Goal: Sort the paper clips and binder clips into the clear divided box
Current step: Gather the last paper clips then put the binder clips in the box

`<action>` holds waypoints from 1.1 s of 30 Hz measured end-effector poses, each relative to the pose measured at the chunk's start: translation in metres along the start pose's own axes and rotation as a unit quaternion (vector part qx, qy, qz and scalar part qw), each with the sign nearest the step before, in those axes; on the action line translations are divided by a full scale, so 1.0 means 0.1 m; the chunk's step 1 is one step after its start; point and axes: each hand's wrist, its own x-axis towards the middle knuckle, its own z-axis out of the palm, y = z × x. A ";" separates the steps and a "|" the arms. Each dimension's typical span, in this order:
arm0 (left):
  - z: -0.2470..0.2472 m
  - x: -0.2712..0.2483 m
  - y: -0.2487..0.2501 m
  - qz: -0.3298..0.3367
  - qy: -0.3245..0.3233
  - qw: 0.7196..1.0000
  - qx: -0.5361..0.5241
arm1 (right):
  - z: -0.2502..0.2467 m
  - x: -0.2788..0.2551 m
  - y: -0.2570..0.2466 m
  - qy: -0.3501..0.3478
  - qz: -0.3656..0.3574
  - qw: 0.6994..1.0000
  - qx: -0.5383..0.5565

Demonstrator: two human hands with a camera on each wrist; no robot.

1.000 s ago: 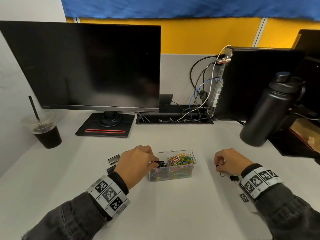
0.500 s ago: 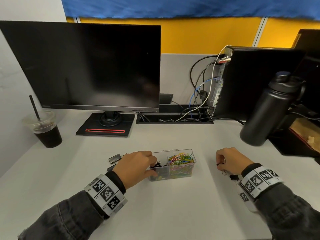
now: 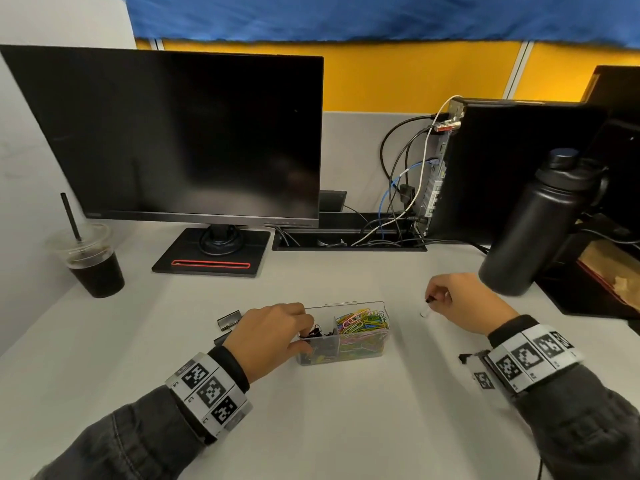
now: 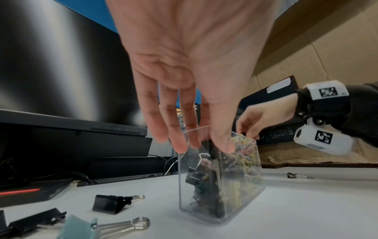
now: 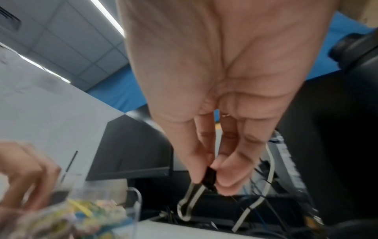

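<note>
Head view gives us a white desk (image 3: 346,427) with a small clear plastic divided box (image 3: 360,353) standing near its middle. Its right compartment is heaped with coloured wire paper clips (image 3: 363,322); its left compartment holds black binder clips (image 3: 320,336).

Our left hand (image 3: 270,336) sits at the left end of the box, fingers reaching down over the rim into the binder-clip compartment and thumb against the near wall. In the left wrist view the fingers (image 4: 180,142) hang mostly straight with their tips at the rim, thumb tip close beside them over something dark (whether they actually pinch a clip we cannot tell).

Our right hand (image 3: 464,304) hangs above the desk, to the right of the box and apart from it. In the right wrist view thumb and fingertips pinch a small black binder clip (image 5: 208,178) by its body, and its silver wire handles dangle below.

Loose on the desk, left of the box, lie a black binder clip with silver handles (image 4: 111,204), a pale teal binder clip (image 4: 81,228) nearer the wrist, and another black one at the frame's edge. A further small binder clip (image 4: 296,175) lies right of the box.

A dark monitor (image 3: 180,133), an iced drink in a plastic cup (image 3: 91,261) and a black bottle (image 3: 540,223) stand further back.
</note>
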 end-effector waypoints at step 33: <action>0.07 -0.20 -0.69 -0.119 -0.040 0.990 -0.056 | -0.02 -0.23 0.02 -0.123 0.099 0.983 -0.090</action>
